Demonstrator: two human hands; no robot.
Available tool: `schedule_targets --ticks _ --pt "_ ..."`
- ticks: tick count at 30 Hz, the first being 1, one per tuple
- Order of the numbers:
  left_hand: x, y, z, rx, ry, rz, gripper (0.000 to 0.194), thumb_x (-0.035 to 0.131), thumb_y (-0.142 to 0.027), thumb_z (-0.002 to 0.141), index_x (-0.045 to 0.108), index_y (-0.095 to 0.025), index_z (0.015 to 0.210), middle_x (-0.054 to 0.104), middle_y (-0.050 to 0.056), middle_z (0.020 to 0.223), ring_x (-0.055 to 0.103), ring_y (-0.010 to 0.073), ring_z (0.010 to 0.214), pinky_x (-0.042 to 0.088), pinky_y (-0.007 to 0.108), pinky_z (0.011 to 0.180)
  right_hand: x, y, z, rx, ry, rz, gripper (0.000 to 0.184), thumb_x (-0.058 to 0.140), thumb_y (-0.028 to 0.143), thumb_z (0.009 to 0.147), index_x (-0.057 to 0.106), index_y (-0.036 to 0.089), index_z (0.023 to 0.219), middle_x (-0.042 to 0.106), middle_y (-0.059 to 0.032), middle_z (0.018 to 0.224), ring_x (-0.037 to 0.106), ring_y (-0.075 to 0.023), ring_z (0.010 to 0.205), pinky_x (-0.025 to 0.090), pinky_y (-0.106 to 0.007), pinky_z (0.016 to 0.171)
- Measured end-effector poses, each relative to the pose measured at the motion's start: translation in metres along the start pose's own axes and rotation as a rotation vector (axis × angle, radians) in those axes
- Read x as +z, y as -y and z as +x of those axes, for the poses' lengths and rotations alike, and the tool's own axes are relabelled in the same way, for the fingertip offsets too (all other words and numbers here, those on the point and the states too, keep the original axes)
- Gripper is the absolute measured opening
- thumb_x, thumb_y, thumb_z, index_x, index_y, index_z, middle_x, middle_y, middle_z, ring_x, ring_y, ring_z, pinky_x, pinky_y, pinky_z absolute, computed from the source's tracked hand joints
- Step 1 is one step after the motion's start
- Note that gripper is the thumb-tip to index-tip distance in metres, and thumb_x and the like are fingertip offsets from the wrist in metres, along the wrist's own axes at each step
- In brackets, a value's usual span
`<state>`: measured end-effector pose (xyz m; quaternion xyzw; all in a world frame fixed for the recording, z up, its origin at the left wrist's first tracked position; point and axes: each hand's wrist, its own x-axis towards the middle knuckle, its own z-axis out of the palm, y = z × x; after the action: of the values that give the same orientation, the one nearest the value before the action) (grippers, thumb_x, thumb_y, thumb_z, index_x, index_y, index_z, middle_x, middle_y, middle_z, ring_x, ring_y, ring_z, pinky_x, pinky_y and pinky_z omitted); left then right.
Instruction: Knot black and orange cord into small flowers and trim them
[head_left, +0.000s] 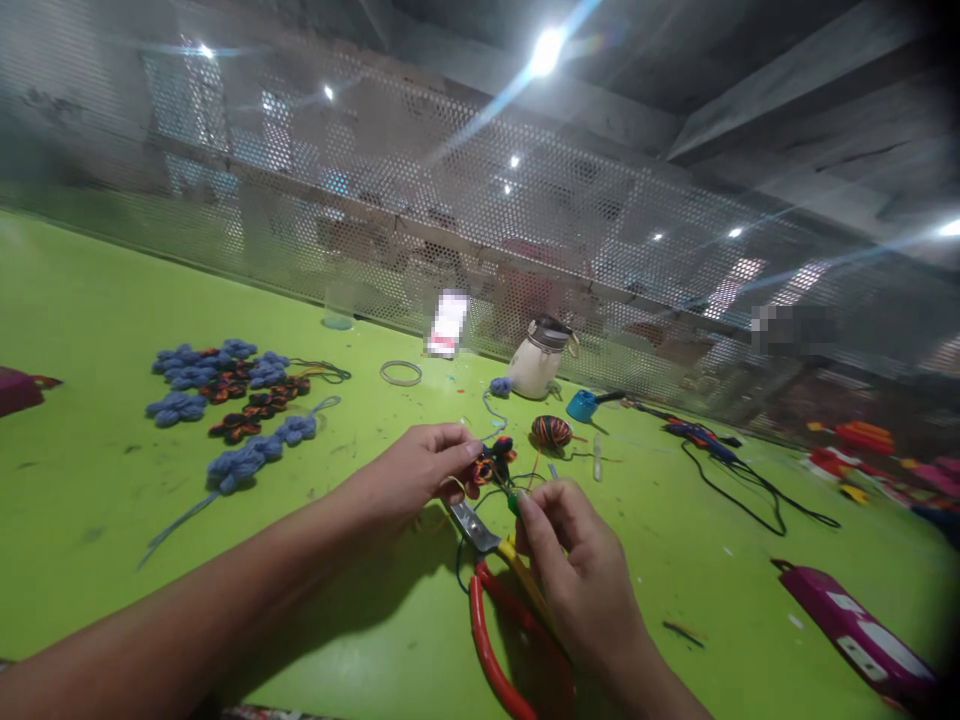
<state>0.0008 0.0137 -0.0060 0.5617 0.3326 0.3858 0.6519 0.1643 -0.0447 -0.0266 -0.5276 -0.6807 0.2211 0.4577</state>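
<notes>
My left hand [427, 465] pinches a small crocheted flower [493, 462] in dark, orange and red yarn. Close beside it, my right hand [581, 570] grips a crochet hook [514, 502] by its green handle, the tip pointing toward the flower. Loose yarn trails from the work. Below the hands lie scissors [486, 635] with red handles, partly hidden by my right hand; a yellow strip shows alongside. A ball of multicoloured yarn [551, 432] sits just beyond the hands.
Blue crocheted flowers [236, 465] and dark-orange ones [259, 405] lie left on the green table [90, 300]. Farther back are a bracelet-like ring [400, 373], a phone [448, 325], a pale jar [534, 365] and a blue pot [581, 405]. Right are cords [705, 445] and a purple power strip [859, 630].
</notes>
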Motion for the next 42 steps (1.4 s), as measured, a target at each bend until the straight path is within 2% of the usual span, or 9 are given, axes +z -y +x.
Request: schedule_targets --ticks 4,8,12,17,25,29,31,37,42 --pt "0.0 -0.003 -0.001 0.012 0.004 0.037 0.023 0.053 -0.035 0.077 0.055 -0.013 0.072 0.05 0.0 0.063 0.044 0.0105 0.057 0.036 0.027 0.062 -0.005 -0.001 -0.001 -0.169 -0.049 -0.233 0.012 0.045 0.023 0.086 0.044 0.019 0.074 0.046 0.0031 0.057 0.046 -0.0115 0.049 0.036 -0.024 0.049" --pt "-0.001 -0.002 -0.002 0.037 0.003 0.056 0.023 0.051 -0.035 0.079 0.055 -0.014 0.072 0.05 -0.001 0.063 0.043 0.0102 0.056 0.036 0.027 0.063 -0.007 -0.002 -0.002 -0.31 -0.1 -0.348 0.003 0.049 0.016 0.083 0.048 0.019 0.083 0.055 0.0004 0.065 0.054 -0.0127 0.055 0.041 -0.024 0.053" --pt "-0.001 -0.001 -0.001 0.028 0.008 0.027 0.023 0.052 -0.036 0.078 0.056 -0.014 0.072 0.051 -0.001 0.063 0.043 0.0099 0.055 0.036 0.026 0.062 -0.008 -0.004 -0.002 -0.404 -0.157 -0.384 0.013 0.052 0.013 0.081 0.051 0.019 0.092 0.062 -0.0038 0.079 0.06 -0.0151 0.067 0.047 -0.026 0.061" --pt "0.0 -0.001 -0.001 0.007 0.011 0.026 0.021 0.054 -0.034 0.076 0.055 -0.014 0.071 0.051 -0.001 0.063 0.043 0.0095 0.055 0.037 0.026 0.062 -0.012 -0.005 -0.003 -0.466 -0.132 -0.429 0.017 0.052 0.01 0.081 0.055 0.018 0.096 0.064 -0.0051 0.083 0.061 -0.0155 0.071 0.048 -0.028 0.065" --pt "0.002 0.0 -0.003 0.025 0.03 0.066 0.024 0.05 -0.036 0.079 0.055 -0.013 0.073 0.051 0.0 0.065 0.043 0.0098 0.056 0.037 0.026 0.061 -0.014 -0.002 -0.009 -0.437 -0.136 -0.421 0.014 0.053 0.013 0.08 0.057 0.017 0.093 0.064 -0.0046 0.079 0.061 -0.0152 0.067 0.047 -0.027 0.062" --pt "0.001 0.002 -0.003 0.04 0.032 0.094 0.026 0.05 -0.038 0.08 0.056 -0.013 0.075 0.051 0.001 0.066 0.043 0.0101 0.056 0.036 0.025 0.059 -0.016 0.005 -0.01 -0.25 -0.062 -0.325 0.007 0.051 0.019 0.083 0.057 0.019 0.086 0.063 -0.0019 0.072 0.06 -0.0143 0.062 0.047 -0.024 0.056" --pt "0.001 0.002 -0.003 0.036 0.039 0.111 0.027 0.049 -0.038 0.08 0.055 -0.013 0.075 0.052 0.001 0.065 0.043 0.01 0.056 0.035 0.025 0.058 -0.018 0.007 -0.01 -0.212 -0.038 -0.313 0.006 0.051 0.019 0.084 0.057 0.019 0.084 0.063 -0.0011 0.07 0.059 -0.0137 0.06 0.046 -0.023 0.054" --pt "0.001 0.002 -0.003 0.017 0.031 0.193 0.027 0.047 -0.039 0.081 0.054 -0.014 0.074 0.052 0.001 0.065 0.041 0.0098 0.055 0.032 0.024 0.055 -0.025 0.003 -0.011 -0.565 -0.106 -0.632 0.016 0.048 0.009 0.081 0.058 0.015 0.092 0.062 -0.007 0.072 0.056 -0.0172 0.063 0.042 -0.03 0.059" --pt "0.002 0.001 -0.004 0.039 0.026 0.236 0.028 0.044 -0.037 0.083 0.054 -0.013 0.073 0.052 0.001 0.065 0.041 0.0099 0.056 0.031 0.024 0.055 -0.033 0.009 -0.01 -0.652 -0.048 -0.775 0.018 0.046 0.01 0.082 0.06 0.012 0.094 0.059 -0.0069 0.064 0.05 -0.0166 0.058 0.039 -0.03 0.056"
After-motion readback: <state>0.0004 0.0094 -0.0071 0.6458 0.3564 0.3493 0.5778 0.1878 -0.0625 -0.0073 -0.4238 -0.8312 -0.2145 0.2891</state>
